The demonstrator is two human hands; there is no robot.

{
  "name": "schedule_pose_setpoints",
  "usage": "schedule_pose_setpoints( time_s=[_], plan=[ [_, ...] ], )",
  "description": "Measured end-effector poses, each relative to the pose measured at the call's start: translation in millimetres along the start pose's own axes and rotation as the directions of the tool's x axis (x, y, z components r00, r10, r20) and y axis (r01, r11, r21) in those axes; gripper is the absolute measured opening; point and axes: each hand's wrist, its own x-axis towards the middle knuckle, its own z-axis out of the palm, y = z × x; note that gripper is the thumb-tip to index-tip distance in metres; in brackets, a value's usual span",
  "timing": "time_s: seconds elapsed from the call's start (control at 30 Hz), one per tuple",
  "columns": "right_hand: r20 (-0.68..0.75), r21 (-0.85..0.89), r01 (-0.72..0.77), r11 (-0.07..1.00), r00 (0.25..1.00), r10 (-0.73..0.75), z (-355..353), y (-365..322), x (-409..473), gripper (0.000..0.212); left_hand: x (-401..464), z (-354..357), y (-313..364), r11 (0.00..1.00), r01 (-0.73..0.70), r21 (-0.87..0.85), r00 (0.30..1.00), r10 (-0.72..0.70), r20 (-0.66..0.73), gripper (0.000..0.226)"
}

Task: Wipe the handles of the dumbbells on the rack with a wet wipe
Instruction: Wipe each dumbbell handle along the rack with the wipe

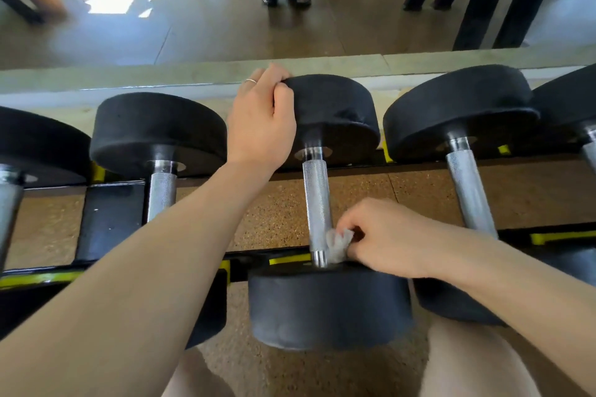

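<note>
Left hand (261, 119) gripping dumbbell (329, 213) head, steadying | right hand (383, 235) pinching soft wet wipe (337, 245) against knurled handle (317, 200) | heavy, grippy steel

Single view, head-worn, wide-angle. Camera looks forward and steeply down from above the rack (109, 222), close in: both forearms enter from the bottom edge and run up toward mid-frame. Left hand (261, 119) and right hand (383, 235) sit near centre, on the middle dumbbell (325, 203). Straight rails bow toward the frame edges, showing lens distortion. Upper third takes in a mirror (225, 26) behind the rack, facing back at the camera. No second view.
</note>
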Motion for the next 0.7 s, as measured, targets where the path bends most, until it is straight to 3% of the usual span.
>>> schedule_pose_setpoints(
  time_s=[0.27,0.47,0.53,0.6,0.7],
  plan=[
    [0.161,0.195,-0.084,0.977,0.986,0.053,-3,4,-2,0.034,-1,-3,8,0.991,0.104,0.088,0.993,-0.108,0.045,0.027],
    [0.029,0.077,0.005,0.997,1.0,-0.007,1,3,-4,0.025,0,-11,15,0.964,0.164,0.208,0.968,-0.198,0.154,0.03],
    [0.012,0.024,0.04,0.999,0.999,-0.041,0,0,-4,0.026,2,-17,14,0.951,0.106,0.29,0.965,-0.169,0.203,0.033],
    [0.022,0.021,0.084,0.996,0.996,-0.085,-5,-4,-5,0.025,2,-27,14,0.905,-0.042,0.423,0.963,-0.076,0.259,0.038],
    [0.087,0.27,0.114,0.956,0.986,-0.142,-11,-28,-3,0.016,3,-63,2,0.833,-0.142,0.534,0.971,0.011,0.241,0.04]
  ],
)
